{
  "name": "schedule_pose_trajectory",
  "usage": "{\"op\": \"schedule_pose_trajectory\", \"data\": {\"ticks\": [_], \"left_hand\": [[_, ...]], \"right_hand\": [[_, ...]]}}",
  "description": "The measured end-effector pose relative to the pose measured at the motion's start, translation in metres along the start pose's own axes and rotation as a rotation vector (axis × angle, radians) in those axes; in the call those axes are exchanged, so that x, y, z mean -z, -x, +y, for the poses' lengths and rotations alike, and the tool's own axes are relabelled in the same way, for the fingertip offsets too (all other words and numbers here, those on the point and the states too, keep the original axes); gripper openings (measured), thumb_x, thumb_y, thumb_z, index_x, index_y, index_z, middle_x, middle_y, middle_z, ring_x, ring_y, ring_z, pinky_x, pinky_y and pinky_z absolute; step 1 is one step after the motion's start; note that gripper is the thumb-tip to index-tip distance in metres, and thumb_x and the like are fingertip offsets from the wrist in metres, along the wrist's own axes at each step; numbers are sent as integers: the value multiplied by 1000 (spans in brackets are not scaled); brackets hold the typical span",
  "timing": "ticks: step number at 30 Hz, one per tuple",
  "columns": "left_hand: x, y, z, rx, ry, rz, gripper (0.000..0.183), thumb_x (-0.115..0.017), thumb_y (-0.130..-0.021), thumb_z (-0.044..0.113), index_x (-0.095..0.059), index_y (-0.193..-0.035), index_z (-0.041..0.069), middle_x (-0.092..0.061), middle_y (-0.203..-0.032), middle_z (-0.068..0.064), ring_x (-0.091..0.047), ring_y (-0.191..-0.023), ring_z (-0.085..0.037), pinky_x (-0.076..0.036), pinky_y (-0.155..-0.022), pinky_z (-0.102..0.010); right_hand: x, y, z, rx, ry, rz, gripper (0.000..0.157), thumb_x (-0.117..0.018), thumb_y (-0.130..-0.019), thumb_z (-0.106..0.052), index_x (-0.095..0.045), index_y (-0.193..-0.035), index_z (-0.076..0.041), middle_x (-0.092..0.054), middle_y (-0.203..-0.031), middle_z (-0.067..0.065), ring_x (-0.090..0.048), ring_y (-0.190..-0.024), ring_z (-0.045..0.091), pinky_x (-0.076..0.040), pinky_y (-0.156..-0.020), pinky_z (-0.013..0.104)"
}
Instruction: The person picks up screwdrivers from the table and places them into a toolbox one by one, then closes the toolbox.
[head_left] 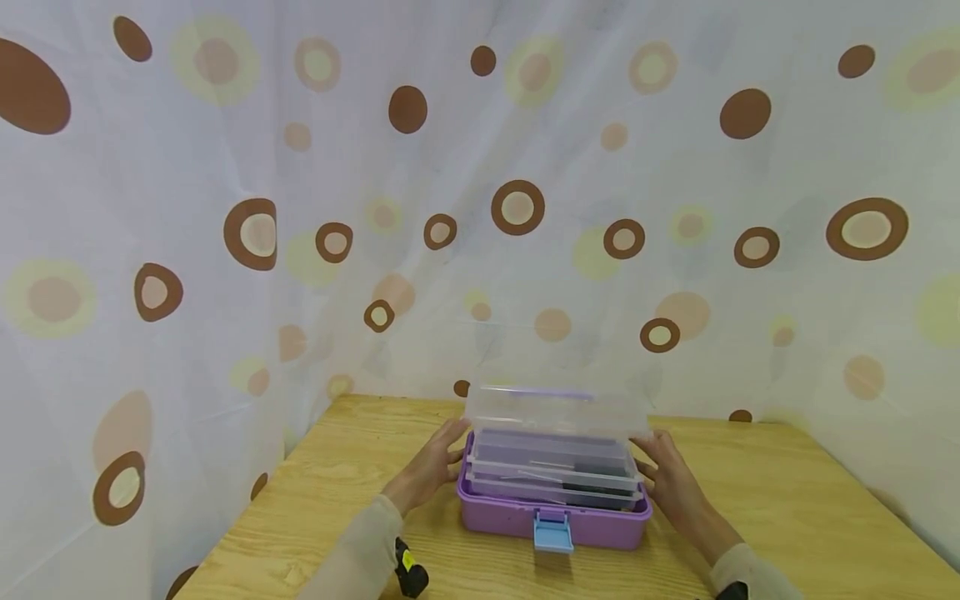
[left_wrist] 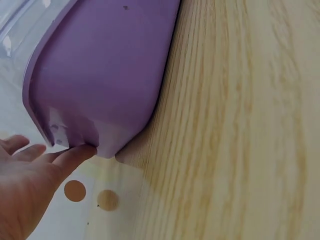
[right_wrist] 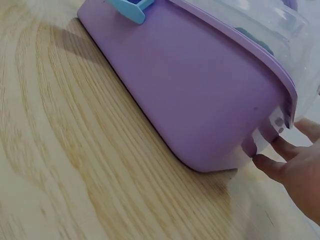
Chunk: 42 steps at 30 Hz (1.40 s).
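A purple storage box [head_left: 510, 518] with a raised clear lid [head_left: 555, 410] stands on the wooden table. Stacked clear trays [head_left: 525, 479] sit inside, with dark items partly visible through them. On the box's front, a light blue latch [head_left: 552, 533] hangs down. My left hand [head_left: 427, 468] is at the box's left end; in the left wrist view its fingers [left_wrist: 75, 157] touch the side below the rim. At the opposite end is my right hand [head_left: 675, 483], its extended fingers [right_wrist: 272, 166] touching the box's side. Whether either hand also touches the lid is unclear.
The wooden table [head_left: 315, 508] extends to both sides of the box. A white curtain [head_left: 450, 150] with brown and yellow circles hangs behind and on both sides. A black strap with a yellow mark [head_left: 408, 562] is at the left wrist.
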<state>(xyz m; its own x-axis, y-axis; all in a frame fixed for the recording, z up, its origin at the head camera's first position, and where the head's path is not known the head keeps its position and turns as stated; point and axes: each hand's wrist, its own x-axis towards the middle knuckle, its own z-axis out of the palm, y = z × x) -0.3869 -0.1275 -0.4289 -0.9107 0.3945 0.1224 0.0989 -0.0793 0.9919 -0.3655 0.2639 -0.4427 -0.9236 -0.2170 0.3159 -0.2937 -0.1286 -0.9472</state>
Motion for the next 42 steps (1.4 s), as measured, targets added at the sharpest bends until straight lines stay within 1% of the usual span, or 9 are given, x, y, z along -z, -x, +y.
{"op": "schedule_pose_trajectory", "data": {"ticks": [4, 7, 11, 15, 19, 25, 33, 37, 42], "left_hand": [[7, 3, -3, 2, 25, -64, 80, -43, -109, 48, -8, -164, 3, 0, -170, -23, -17, -150, -51, -37, -113, -60], [12, 4, -5, -11, 49, -113, 66, -41, -110, 41, -18, -160, 5, -16, -167, -23, -20, -150, -49, -40, -111, -58], [17, 5, -7, -26, 62, -162, 60, -42, -110, 33, -20, -159, 6, -29, -161, -21, -26, -149, -46, -43, -109, -55], [21, 7, -9, -41, 60, -193, 62, -45, -108, 28, -21, -161, 7, -28, -163, -19, -31, -147, -43, -44, -109, -54], [25, 8, -10, -41, 96, -218, 65, -52, -104, 19, -23, -160, 7, -17, -169, -14, -38, -143, -39, -45, -108, -53], [30, 9, -13, -25, 144, -248, 75, -67, -96, 8, -25, -158, 7, -10, -171, -11, -49, -134, -34, -47, -107, -50], [30, 10, -16, 4, 151, -258, 92, -75, -89, 3, -20, -163, 10, -5, -172, -10, -36, -145, -40, -44, -110, -51], [30, 10, -19, 29, 167, -250, 95, -75, -87, -1, -20, -163, 13, -3, -173, -8, -28, -149, -40, -43, -111, -49], [31, 11, -21, 54, 193, -264, 99, -75, -85, -7, -19, -163, 15, -9, -171, -15, -33, -148, -36, -44, -109, -49]], "right_hand": [[8, 4, 1, -18, -23, -117, 30, -26, -114, -37, -31, -135, -16, -24, -150, 2, -13, -144, 57, -48, -98, 33], [14, 5, 2, -39, -55, -191, 32, -26, -114, -34, -26, -141, -17, -18, -153, 0, -2, -147, 54, -46, -101, 31], [21, 8, 3, -70, -83, -273, 36, -23, -113, -27, -19, -148, -17, -21, -155, -5, -19, -150, 28, -44, -107, 34], [25, 10, 3, -99, -96, -317, 41, -29, -111, -22, -16, -149, -17, -24, -154, -1, -41, -137, 4, -44, -108, 35], [28, 12, 3, -96, -122, -369, 45, -35, -110, -16, -14, -150, -17, -12, -153, 8, -41, -136, 6, -41, -110, 34], [34, 17, 4, -88, -148, -462, 48, -32, -110, -6, -13, -153, -16, -14, -157, 0, -42, -139, 10, -39, -114, 35], [38, 21, 2, -123, -140, -513, 57, -37, -109, -4, -6, -155, -13, 21, -161, 18, -42, -140, 8, -37, -115, 32], [38, 22, -1, -165, -119, -506, 64, -41, -108, -4, 0, -156, -10, 21, -163, 16, -40, -139, 5, -37, -115, 31], [39, 21, -4, -208, -67, -523, 70, -44, -107, -4, 5, -156, -9, 20, -165, 10, -32, -142, 5, -36, -115, 32]]}}
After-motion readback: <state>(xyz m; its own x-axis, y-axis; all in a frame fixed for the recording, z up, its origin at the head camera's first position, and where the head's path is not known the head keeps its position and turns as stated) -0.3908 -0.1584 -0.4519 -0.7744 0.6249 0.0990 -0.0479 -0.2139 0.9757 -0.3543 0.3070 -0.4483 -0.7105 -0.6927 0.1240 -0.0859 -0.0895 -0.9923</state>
